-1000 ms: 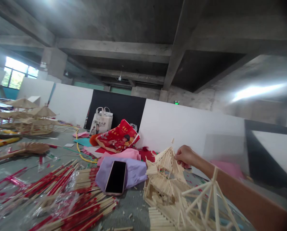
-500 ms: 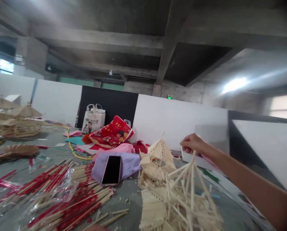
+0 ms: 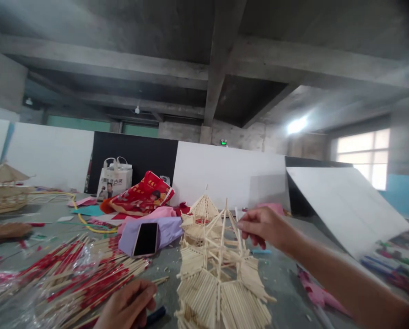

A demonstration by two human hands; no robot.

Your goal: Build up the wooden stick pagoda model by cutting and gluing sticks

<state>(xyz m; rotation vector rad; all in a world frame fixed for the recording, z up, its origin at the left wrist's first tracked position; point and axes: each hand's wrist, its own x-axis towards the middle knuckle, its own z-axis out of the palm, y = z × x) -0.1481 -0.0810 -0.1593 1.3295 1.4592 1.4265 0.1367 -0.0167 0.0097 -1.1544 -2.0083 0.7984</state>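
Note:
A pagoda model (image 3: 221,278) built of thin wooden sticks stands in front of me, with slatted lower roofs and a bare stick frame rising to a point. Right beside that frame, my right hand (image 3: 264,226) pinches a short pale stick (image 3: 238,224) upright. Whether the stick touches the frame I cannot tell. Behind stands another pointed, slatted roof (image 3: 204,208). My left hand (image 3: 131,304) is low over the table, fingers curled together; what they hold, if anything, is hidden. Close by it lie a dark blue object (image 3: 156,315) and loose red-and-tan sticks (image 3: 101,283).
A phone (image 3: 146,239) lies on purple cloth (image 3: 172,228) left of the model. Farther back are a red bag (image 3: 144,194) and a white carrier bag (image 3: 117,178). Clear plastic wrapping (image 3: 12,297) covers the left front. Another stick model (image 3: 5,187) stands far left.
My view has shifted right. My right hand has come lower and nearer the frame with the stick in its fingers. My left hand has risen into view from the bottom edge.

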